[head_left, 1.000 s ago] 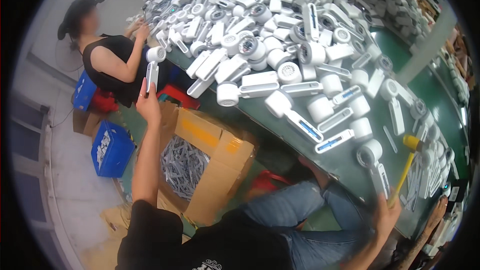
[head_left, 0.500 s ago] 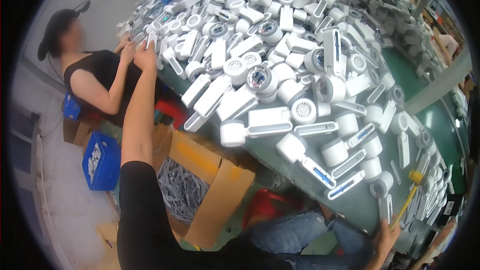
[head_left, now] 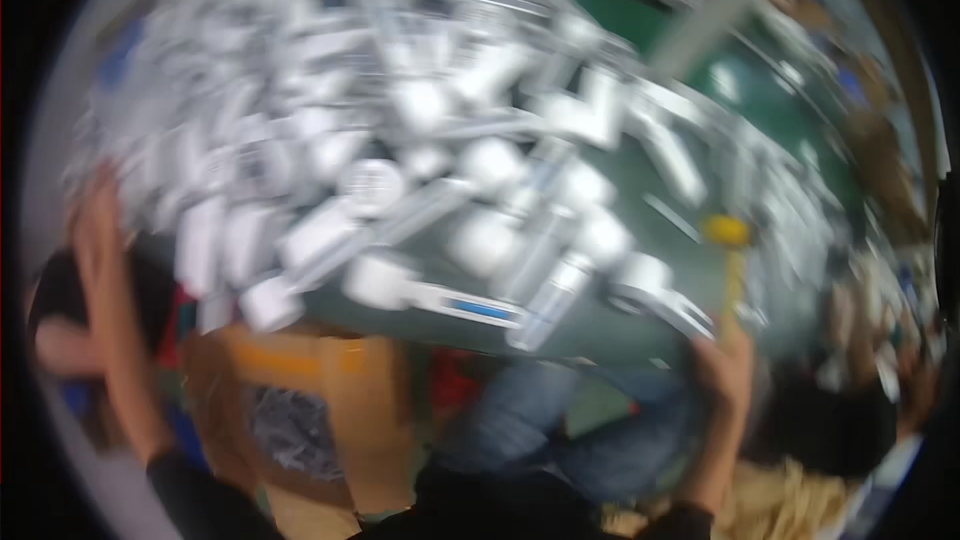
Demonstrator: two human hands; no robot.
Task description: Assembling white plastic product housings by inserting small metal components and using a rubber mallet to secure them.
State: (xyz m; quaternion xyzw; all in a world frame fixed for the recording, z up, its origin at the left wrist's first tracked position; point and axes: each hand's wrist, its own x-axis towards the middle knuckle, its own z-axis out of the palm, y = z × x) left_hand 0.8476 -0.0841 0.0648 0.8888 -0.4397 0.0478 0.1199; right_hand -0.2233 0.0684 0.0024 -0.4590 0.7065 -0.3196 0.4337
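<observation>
The whole view is smeared by motion. My left hand (head_left: 95,215) is raised at the far left beside a big heap of white handheld parts (head_left: 400,140). Its fingers look spread and nothing shows in them. At the near edge of the green table (head_left: 640,190), my right hand (head_left: 722,365) is closed around the handle of a yellow mallet (head_left: 727,232), whose head points up. A white part with a round head (head_left: 655,290) lies just left of that hand. I cannot tell whether the two touch.
An open cardboard box (head_left: 330,380) with grey pieces inside stands below the table edge, by my knees in blue jeans (head_left: 540,430). Another person in a dark top (head_left: 60,310) is at the far left, behind my left arm. More white parts cover the table's far right.
My head has swung, so the heap now fills the upper view. My left hand has left its white part on the heap and drawn back. My right hand stays at the table edge.
</observation>
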